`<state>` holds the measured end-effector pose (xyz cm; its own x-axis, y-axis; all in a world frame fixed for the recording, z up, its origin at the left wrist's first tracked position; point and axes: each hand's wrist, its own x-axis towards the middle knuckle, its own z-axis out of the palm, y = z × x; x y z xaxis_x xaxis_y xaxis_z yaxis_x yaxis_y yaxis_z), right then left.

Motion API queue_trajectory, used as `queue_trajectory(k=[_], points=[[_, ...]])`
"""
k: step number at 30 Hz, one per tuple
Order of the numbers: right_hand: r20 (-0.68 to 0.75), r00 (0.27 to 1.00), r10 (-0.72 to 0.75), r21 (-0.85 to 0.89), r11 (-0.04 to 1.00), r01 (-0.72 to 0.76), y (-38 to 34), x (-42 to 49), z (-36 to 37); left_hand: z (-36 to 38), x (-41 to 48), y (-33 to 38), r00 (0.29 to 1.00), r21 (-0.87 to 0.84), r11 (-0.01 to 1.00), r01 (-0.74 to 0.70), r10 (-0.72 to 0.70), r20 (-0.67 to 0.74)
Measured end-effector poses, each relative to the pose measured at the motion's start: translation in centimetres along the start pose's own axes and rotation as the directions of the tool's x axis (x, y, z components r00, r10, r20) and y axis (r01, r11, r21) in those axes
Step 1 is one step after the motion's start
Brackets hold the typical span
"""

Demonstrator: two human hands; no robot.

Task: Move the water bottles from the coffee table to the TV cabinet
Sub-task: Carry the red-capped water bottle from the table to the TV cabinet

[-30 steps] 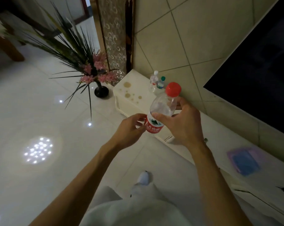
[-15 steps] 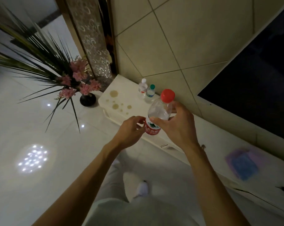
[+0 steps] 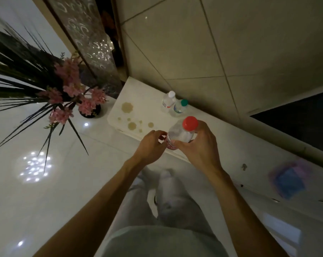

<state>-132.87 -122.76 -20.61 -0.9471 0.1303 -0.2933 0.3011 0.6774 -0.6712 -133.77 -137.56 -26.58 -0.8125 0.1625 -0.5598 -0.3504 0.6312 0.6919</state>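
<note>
My right hand grasps the red-capped bottle; my left hand pinches its label end.
Best set upright on the TV cabinet beneath, clear of the green-capped bottle beyond.

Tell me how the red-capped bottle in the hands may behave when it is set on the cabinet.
The red-capped bottle looks like thin clear plastic, so it probably gives a little under the grip of the right hand. Tall and narrow, it may tip if set down tilted, and on its side would likely roll on the smooth TV cabinet top.
</note>
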Motion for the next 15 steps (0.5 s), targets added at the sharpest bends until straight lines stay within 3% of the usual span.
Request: queue_trajectory(k=[10, 13, 15], points=[[0.102, 0.994, -0.046, -0.070, 0.996, 0.053, 7.7, 12.2, 10.4, 2.1, 11.9, -5.2, 0.962, -0.078, 0.959, 0.273, -0.270, 0.047], [0.097, 0.993, -0.066, -0.065, 0.995, 0.072, 10.1, 15.1, 13.0, 3.2, 15.0, -7.1, 0.934, -0.222, 0.907, 0.358, -0.348, 0.082], [0.091, 0.994, -0.059, -0.066, 0.996, 0.066, 11.5, 16.7, 14.8, 3.9, 17.1, -8.3, 0.903, -0.410, 0.806, 0.426, -0.407, 0.138]])
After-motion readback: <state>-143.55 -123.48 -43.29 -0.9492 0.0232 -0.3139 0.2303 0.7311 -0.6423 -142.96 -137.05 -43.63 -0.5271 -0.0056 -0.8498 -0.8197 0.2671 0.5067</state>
